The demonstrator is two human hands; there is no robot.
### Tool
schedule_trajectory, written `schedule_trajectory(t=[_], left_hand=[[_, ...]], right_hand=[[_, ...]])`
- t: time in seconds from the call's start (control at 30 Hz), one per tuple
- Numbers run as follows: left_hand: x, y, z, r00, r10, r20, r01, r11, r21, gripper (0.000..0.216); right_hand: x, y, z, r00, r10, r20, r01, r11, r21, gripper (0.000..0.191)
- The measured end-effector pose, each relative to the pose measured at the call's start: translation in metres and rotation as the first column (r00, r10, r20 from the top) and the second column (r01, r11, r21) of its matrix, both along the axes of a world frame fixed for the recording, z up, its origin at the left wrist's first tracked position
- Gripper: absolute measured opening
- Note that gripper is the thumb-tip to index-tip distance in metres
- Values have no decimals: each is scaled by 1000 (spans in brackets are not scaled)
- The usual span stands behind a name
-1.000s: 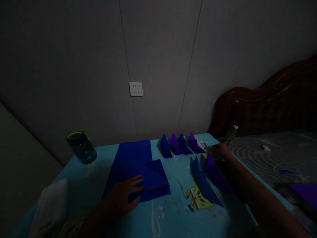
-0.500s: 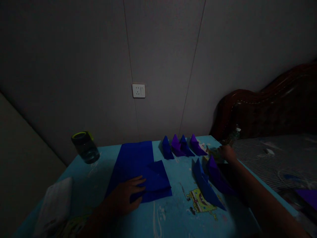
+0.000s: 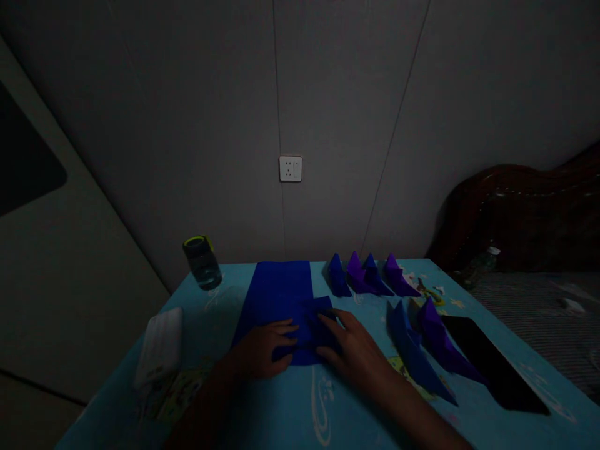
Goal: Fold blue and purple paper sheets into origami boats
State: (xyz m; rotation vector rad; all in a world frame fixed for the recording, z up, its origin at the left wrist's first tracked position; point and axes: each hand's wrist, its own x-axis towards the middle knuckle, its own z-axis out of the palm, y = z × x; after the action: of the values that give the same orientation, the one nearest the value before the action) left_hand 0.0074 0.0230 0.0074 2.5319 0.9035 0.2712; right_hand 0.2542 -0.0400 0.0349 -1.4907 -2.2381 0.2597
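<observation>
A partly folded piece of dark blue paper [image 3: 307,334] lies on the table in front of me, over a flat blue sheet [image 3: 281,284]. My left hand [image 3: 270,347] rests on its left side with fingers spread. At the right side, my right hand [image 3: 347,344] touches the folded paper, its fingers apart and curved over the creases. Two larger folded boats, a blue paper boat [image 3: 415,353] and a purple paper boat [image 3: 443,344], stand to the right of my right hand. The exact folds under my fingers are hard to make out in the dim light.
Several small blue and purple paper boats [image 3: 359,278] stand along the table's back edge. A black flat tablet-like object [image 3: 492,362] lies at the right. A water bottle [image 3: 202,262] and a white tissue pack [image 3: 160,344] are at left. A clear bottle [image 3: 482,265] stands beyond the table.
My right hand has come back from the table's far right edge to the folded blue paper. My left hand stays on the paper. The view has turned left.
</observation>
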Motion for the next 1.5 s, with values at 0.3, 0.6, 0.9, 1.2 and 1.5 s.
schedule_trajectory(t=[0.3,0.6,0.9,1.2,1.5], left_hand=[[-3,3,-12,1000,-8,-2,8,998,58,40],[-2,4,-12,1000,-10,18,9,1000,30,40],[0,0,-2,1000,3,-25,-2,999,33,41],[1,0,0,1000,-11,-14,11,1000,20,44],[-9,2,-1,1000,-7,-22,7,1000,-5,50]], right_hand=[[-2,16,-13,981,-182,-65,181,983,-25,44],[-2,24,-45,973,-113,-200,108,994,-33,56],[-1,10,-43,986,137,-97,-133,990,52,63],[-6,11,-47,975,186,119,-191,981,33,47],[-11,20,-39,985,138,104,-139,990,0,26]])
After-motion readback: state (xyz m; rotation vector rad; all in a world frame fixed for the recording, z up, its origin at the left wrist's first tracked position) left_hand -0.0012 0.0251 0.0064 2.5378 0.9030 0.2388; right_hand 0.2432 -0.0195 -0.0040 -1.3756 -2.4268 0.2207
